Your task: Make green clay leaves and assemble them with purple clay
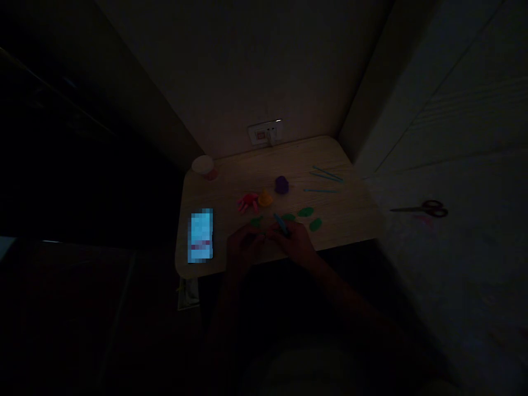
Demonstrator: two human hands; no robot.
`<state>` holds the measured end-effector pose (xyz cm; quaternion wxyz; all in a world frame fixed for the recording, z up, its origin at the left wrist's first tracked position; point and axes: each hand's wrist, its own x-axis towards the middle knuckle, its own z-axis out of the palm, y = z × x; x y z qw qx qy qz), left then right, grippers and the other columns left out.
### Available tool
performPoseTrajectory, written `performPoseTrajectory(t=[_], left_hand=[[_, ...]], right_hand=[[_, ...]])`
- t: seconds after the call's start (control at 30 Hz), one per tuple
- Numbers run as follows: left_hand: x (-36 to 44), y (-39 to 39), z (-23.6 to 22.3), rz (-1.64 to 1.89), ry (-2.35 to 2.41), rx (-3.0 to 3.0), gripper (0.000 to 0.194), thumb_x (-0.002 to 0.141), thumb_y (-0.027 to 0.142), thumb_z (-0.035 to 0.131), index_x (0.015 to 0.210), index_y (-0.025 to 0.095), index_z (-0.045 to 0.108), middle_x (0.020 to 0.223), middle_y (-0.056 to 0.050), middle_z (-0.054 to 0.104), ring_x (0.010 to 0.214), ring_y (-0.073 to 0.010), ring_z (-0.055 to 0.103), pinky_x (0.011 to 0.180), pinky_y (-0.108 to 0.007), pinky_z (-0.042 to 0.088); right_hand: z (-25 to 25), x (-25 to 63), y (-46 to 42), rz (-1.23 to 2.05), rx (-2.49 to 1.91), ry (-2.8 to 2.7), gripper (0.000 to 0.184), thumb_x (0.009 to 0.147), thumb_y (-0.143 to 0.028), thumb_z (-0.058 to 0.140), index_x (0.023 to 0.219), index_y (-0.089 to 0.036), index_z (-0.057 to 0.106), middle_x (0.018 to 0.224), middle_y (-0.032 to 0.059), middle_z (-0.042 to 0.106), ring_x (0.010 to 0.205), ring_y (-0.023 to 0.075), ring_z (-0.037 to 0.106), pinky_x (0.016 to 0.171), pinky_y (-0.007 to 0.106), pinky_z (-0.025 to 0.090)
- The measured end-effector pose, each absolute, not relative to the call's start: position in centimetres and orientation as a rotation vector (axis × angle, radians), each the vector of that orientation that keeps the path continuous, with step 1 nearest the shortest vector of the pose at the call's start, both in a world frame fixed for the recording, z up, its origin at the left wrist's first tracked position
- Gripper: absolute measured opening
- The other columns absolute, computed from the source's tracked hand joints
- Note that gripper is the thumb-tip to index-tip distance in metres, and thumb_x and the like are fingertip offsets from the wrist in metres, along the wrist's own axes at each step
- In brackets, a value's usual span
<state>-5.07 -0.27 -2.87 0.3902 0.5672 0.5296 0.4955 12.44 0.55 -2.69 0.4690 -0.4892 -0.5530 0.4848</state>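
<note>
Blue tool (280, 221) pinched in the right hand (297, 241) slants forward and leftward, a green piece (256, 221) lying nearer the left hand (241, 246), whose grip darkness hides.

V. dim overall, edges near-blk; pixelated screen (200, 236) brightest spot.

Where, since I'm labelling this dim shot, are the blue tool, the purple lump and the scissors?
Blue tool (281, 223): head view, middle of its exposed length.
Purple lump (281, 185): head view, middle of its upper surface.
Scissors (422, 209): head view, where blades near the handles.
</note>
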Motion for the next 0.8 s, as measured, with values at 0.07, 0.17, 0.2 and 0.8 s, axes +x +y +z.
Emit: performPoseTrajectory(t=[0.07,0.17,0.2,0.8], left_hand=[[-5.1,-0.2,-2.7,1.253,1.343,1.438,0.025,0.075,0.041,0.082,0.073,0.018,0.072,0.072,-0.002,0.069,0.069,-0.0168,0.064,0.064,-0.025,0.05],[-5.1,-0.1,-2.3,1.238,1.33,1.435,0.029,0.074,0.042,0.083,0.065,0.018,0.068,0.068,-0.001,0.067,0.065,-0.0158,0.061,0.062,-0.025,0.048],[-5.2,-0.1,-2.2,1.228,1.322,1.433,0.031,0.073,0.043,0.083,0.062,0.019,0.068,0.066,-0.001,0.066,0.064,-0.0157,0.06,0.061,-0.026,0.048],[-5.8,0.7,-2.7,1.14,1.207,1.481,0.055,0.081,0.073,0.07,0.085,0.018,0.076,0.082,-0.008,0.075,0.075,-0.0224,0.068,0.069,-0.031,0.053]], right_hand=[[-2.8,12.5,0.6,1.189,-1.204,-1.355,0.037,0.082,-0.057,0.075,0.073,-0.021,0.078,0.07,0.0019,0.074,0.066,0.0185,0.064,0.065,0.029,0.05],[-2.9,12.5,0.7,1.187,-1.209,-1.337,0.038,0.08,-0.059,0.077,0.069,-0.022,0.077,0.069,0.0024,0.074,0.065,0.0193,0.065,0.065,0.031,0.051],[-2.9,12.5,0.7,1.191,-1.213,-1.333,0.038,0.079,-0.059,0.078,0.067,-0.022,0.077,0.069,0.0025,0.075,0.065,0.0196,0.065,0.065,0.031,0.051],[-2.8,13.1,1.3,1.274,-1.156,-1.367,0.037,0.084,-0.056,0.072,0.075,-0.021,0.078,0.072,0.0023,0.073,0.07,0.0193,0.064,0.066,0.03,0.051]])
